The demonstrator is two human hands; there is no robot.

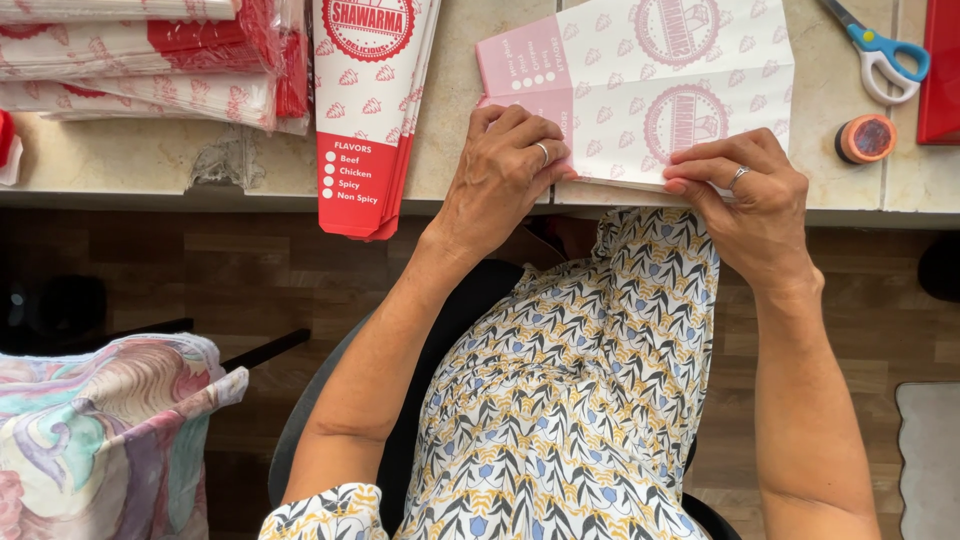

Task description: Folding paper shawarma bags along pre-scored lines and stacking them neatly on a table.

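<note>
A white paper sheet printed with pale pink round marks and a pink corner panel point(640, 90) lies flat on the stone counter point(460, 90), reaching its near edge. My left hand point(500, 170) presses with bent fingers on the sheet's near left corner, a ring on one finger. My right hand point(745, 185) pinches the sheet's near edge at the right, fingers pointing left, also with a ring. Both hands grip the paper along the counter's edge.
A stack of red and white folded paper cones point(365, 110) lies left of the sheet, and wrapped bundles of similar paper point(150, 60) sit at far left. Blue-handled scissors point(880, 50) and an orange tape roll point(866, 138) are at right. A patterned cloth point(100, 430) lies lower left.
</note>
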